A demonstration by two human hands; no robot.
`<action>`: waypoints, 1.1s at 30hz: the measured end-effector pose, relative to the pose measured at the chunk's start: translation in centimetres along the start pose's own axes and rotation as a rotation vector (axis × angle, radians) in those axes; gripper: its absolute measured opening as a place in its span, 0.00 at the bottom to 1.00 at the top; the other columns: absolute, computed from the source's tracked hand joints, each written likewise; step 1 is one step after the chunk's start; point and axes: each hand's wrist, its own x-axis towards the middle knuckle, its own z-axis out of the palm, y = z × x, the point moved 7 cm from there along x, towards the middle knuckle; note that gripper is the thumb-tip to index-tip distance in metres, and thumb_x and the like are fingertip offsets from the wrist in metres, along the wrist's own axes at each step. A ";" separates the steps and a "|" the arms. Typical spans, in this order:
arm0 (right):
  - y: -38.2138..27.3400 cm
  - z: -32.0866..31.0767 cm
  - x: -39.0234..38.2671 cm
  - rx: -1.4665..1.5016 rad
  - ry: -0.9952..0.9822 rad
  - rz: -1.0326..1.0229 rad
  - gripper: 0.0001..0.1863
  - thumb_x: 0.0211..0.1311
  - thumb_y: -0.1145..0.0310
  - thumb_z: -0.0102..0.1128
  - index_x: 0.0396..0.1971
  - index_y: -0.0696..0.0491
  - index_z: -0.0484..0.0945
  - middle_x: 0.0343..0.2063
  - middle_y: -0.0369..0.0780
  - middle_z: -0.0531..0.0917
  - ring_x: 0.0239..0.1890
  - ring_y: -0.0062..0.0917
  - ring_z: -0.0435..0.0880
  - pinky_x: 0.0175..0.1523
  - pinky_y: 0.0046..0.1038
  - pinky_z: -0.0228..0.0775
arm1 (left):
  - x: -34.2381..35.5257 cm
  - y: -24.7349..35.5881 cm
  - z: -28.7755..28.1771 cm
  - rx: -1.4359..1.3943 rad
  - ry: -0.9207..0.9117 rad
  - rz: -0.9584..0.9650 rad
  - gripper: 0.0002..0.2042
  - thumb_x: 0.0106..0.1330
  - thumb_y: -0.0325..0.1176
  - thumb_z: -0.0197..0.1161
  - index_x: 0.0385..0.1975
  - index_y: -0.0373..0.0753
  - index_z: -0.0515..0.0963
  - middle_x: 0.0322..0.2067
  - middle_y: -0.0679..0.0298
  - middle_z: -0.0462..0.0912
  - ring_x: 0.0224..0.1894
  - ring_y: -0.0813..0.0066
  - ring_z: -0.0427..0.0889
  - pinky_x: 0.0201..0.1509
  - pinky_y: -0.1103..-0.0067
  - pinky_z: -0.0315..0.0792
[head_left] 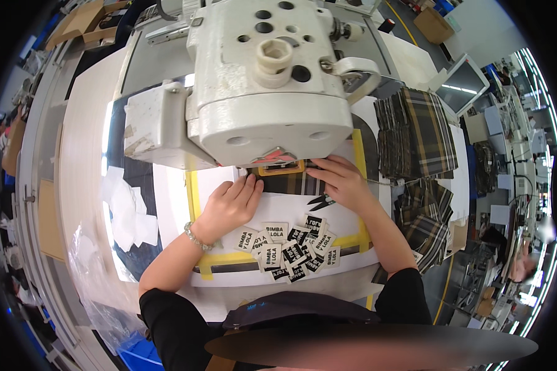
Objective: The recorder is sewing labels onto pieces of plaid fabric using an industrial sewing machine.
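Note:
A dark plaid fabric piece (294,183) lies under the head of a large white sewing machine (272,117). On it sits a small yellow clamp frame (282,169), partly hidden by the machine head. My left hand (230,207) rests at the fabric's left end, its fingers side by side and slightly bent on the edge. At the right end, my right hand (345,187) lays spread fingers on the cloth. Black thread snips (320,203) lie just below those fingers. Closer to me is a loose pile of black and white woven labels (296,248).
Stacked plaid pieces (418,133) stand on the right, with more plaid cloth (428,226) below them. Yellow tape (193,204) outlines the white work surface. Crumpled white paper (129,207) and clear plastic film (96,278) lie at the left. A screen (464,83) stands at the far right.

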 end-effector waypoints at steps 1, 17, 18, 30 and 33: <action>0.2 0.0 0.1 0.009 -0.021 0.043 0.26 0.40 0.83 0.62 0.43 0.46 0.83 0.53 0.34 0.81 0.49 0.35 0.80 0.56 0.34 0.77 | 0.0 -0.2 -0.1 0.004 -0.010 -0.022 0.14 0.50 0.25 0.62 0.38 0.33 0.81 0.40 0.57 0.84 0.39 0.71 0.83 0.36 0.80 0.76; -0.6 -0.4 0.2 0.019 -0.033 0.053 0.22 0.37 0.86 0.59 0.36 0.53 0.85 0.46 0.40 0.84 0.49 0.39 0.82 0.55 0.33 0.75 | -0.7 0.3 0.3 -0.014 -0.018 0.010 0.12 0.50 0.28 0.61 0.34 0.34 0.81 0.32 0.66 0.79 0.39 0.75 0.75 0.39 0.82 0.68; -0.5 -0.3 0.0 0.030 -0.059 0.112 0.21 0.38 0.85 0.59 0.37 0.54 0.85 0.47 0.41 0.83 0.51 0.39 0.81 0.56 0.33 0.74 | -0.7 0.2 0.2 -0.018 -0.013 0.000 0.12 0.50 0.28 0.61 0.34 0.34 0.81 0.32 0.66 0.79 0.39 0.75 0.75 0.39 0.82 0.68; -1.2 -0.1 1.1 -0.063 -0.087 -0.022 0.20 0.39 0.81 0.65 0.38 0.53 0.85 0.47 0.41 0.83 0.46 0.39 0.81 0.54 0.37 0.74 | -0.9 0.7 -0.1 0.056 -0.022 0.000 0.12 0.52 0.28 0.60 0.35 0.31 0.81 0.34 0.59 0.83 0.37 0.70 0.80 0.44 0.80 0.70; -1.2 0.0 1.2 -0.070 -0.089 -0.027 0.19 0.40 0.81 0.65 0.38 0.52 0.85 0.47 0.41 0.83 0.47 0.39 0.82 0.57 0.38 0.73 | -0.9 0.8 0.1 0.051 -0.039 -0.012 0.13 0.51 0.28 0.60 0.35 0.31 0.81 0.34 0.58 0.83 0.36 0.70 0.81 0.43 0.80 0.71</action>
